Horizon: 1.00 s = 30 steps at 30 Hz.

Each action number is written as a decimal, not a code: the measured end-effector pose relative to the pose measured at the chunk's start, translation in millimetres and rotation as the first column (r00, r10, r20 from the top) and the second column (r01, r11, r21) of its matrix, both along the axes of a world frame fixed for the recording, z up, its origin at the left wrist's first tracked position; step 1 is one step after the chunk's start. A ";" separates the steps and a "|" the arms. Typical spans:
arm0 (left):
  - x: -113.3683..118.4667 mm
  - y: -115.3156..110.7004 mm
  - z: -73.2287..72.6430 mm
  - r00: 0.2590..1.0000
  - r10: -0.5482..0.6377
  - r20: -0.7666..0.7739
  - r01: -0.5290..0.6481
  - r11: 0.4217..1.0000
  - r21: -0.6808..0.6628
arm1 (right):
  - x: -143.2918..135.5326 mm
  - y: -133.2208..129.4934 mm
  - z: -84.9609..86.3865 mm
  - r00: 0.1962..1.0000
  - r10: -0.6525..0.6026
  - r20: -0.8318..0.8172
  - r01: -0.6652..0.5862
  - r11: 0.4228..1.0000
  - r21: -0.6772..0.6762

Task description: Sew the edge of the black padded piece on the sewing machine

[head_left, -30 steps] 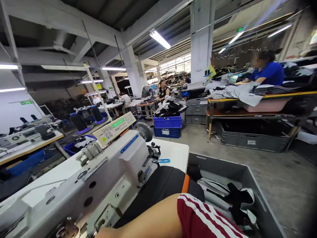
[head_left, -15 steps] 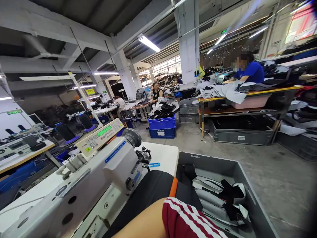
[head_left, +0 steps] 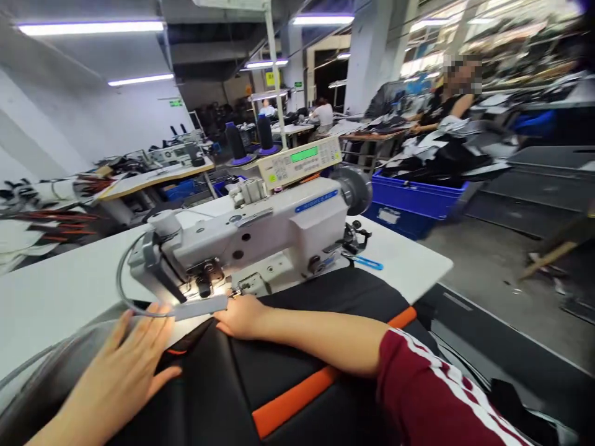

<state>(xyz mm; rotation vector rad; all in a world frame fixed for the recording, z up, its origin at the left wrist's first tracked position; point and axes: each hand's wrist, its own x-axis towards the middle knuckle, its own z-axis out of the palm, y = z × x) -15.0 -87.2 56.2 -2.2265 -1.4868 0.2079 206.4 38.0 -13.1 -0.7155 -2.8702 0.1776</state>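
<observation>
The black fabric (head_left: 279, 378) with its orange stripe (head_left: 297, 402) lies spread across the white worktop (head_left: 404, 263) in front of me, its far edge tucked under the head of the grey sewing machine (head_left: 260, 235). My right hand (head_left: 242, 316) rests on the cloth just beside the needle area, fingers (head_left: 223, 322) curled loosely and pressing down rather than gripping anything. My left hand (head_left: 125, 365) lies flat and spread on the fabric's near left part, fingers (head_left: 158, 319) released, with their tips close to the machine's base and to a grey cable (head_left: 121, 282) looping from the machine's left end. A control panel (head_left: 300, 161) with a green display sits on top of the machine, and a handwheel (head_left: 357, 189) shows at its right end. A small blue tool (head_left: 369, 264) lies on the worktop just right of the machine. Beyond it stands a blue crate (head_left: 411, 204) heaped with dark pieces, and other people sit at benches further back. Two dark thread cones (head_left: 251, 139) stand behind the panel.
</observation>
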 end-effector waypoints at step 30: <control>24.6 65.7 -16.2 0.104 0.828 0.550 -0.313 0.553 -0.772 | 9.5 4.3 11.5 0.994 0.037 0.106 -0.017 0.983 -0.181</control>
